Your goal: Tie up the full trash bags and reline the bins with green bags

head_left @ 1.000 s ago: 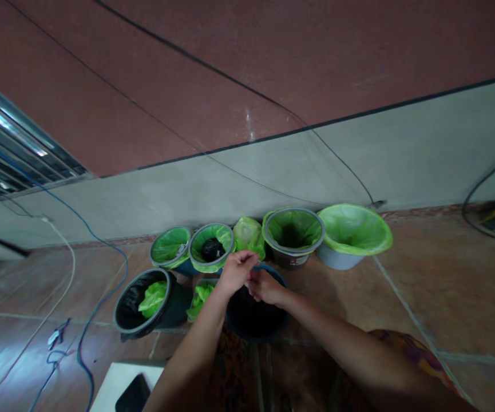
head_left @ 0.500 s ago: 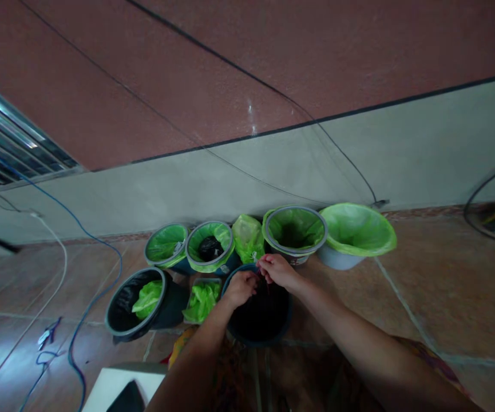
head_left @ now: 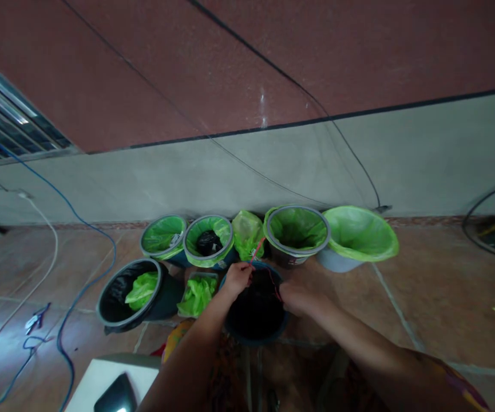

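My left hand is closed on a thin red string, at the upper left rim of a dark bucket. One end of the string sticks up past my fingers, and a strand loops over the bucket. My right hand is at the bucket's right rim, its fingers closed on the string's other part. The inside of the bucket looks black, and its contents cannot be made out.
Green-lined bins and a wide green-lined basin stand along the wall. A black-lined bin lies left, beside a box of green bags. Blue hose and keys lie further left.
My right hand has moved right and down, away from my left hand, drawing the string apart. The red end now stands up above my left hand. The view has shifted slightly.
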